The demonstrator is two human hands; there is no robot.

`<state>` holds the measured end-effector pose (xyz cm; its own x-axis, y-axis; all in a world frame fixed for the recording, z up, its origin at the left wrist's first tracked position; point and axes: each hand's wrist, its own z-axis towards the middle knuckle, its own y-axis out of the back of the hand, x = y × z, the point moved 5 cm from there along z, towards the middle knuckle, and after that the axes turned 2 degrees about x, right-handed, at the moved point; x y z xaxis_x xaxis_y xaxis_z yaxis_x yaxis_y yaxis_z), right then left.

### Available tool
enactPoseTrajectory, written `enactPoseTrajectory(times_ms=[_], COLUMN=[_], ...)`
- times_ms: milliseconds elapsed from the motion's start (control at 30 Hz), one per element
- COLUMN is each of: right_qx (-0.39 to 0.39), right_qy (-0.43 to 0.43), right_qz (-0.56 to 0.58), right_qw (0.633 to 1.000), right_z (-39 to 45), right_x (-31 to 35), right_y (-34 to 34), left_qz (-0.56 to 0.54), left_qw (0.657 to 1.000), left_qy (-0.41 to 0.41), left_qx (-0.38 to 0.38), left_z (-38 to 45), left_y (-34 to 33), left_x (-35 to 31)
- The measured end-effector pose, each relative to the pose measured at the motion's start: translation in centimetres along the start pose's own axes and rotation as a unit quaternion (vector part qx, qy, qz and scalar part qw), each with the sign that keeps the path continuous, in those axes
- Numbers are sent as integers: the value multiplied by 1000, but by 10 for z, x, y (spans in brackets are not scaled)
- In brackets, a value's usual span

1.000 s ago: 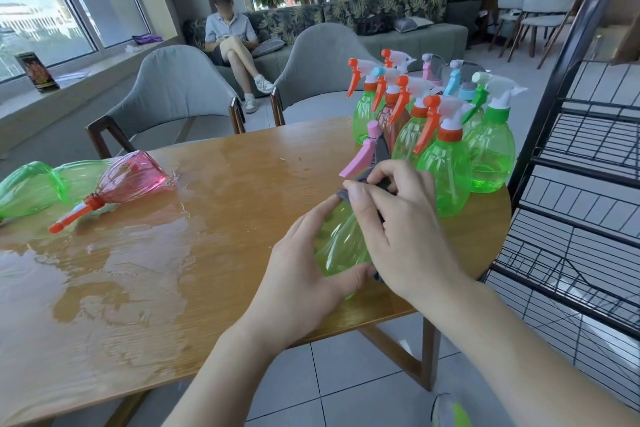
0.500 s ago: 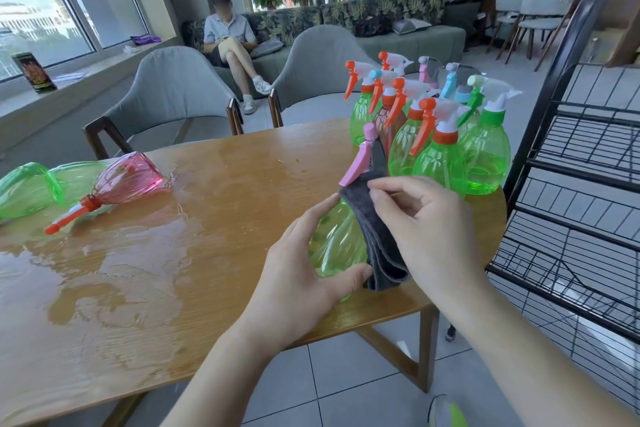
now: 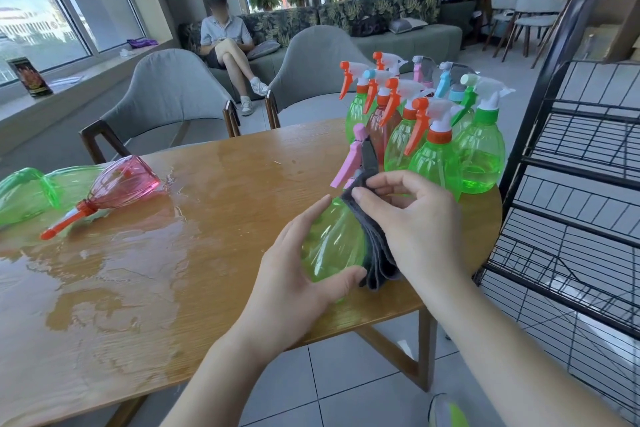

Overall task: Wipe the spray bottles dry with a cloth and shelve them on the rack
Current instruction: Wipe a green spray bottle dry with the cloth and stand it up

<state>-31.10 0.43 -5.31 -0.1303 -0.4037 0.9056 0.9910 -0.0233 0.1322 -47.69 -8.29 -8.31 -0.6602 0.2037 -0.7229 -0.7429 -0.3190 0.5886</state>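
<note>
My left hand [image 3: 294, 274] grips a green spray bottle [image 3: 332, 239] with a pink trigger, tilted above the table's near edge. My right hand [image 3: 415, 225] presses a dark grey cloth [image 3: 375, 253] against the bottle's right side. Behind them, several upright spray bottles [image 3: 440, 156], mostly green with orange, pink, blue and green triggers, stand clustered on the table's right end. A pink bottle [image 3: 124, 184] with an orange trigger lies on its side at the left, next to a lying green bottle [image 3: 24, 191]. The black wire rack [image 3: 571, 218] stands at the right.
The wooden table [image 3: 207, 218] has a broad wet patch on its left half. Two grey chairs [image 3: 166, 97] stand at its far side. A person sits on a sofa at the back. Tiled floor lies between the table and the rack.
My right hand has slid the cloth from over the bottle's front to its right side, uncovering the green body. The left hand keeps its hold.
</note>
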Motion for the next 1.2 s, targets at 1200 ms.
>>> enactPoseTrajectory(times_ms=[1200], right_qx=[-61], right_qy=[357], right_qz=[-204], right_qw=[910], right_z=[8], right_x=[19], right_y=[-10], left_qz=[-51], left_qw=[998], left_qy=[12], left_qx=[27], left_z=[1], left_y=[9], left_x=[7])
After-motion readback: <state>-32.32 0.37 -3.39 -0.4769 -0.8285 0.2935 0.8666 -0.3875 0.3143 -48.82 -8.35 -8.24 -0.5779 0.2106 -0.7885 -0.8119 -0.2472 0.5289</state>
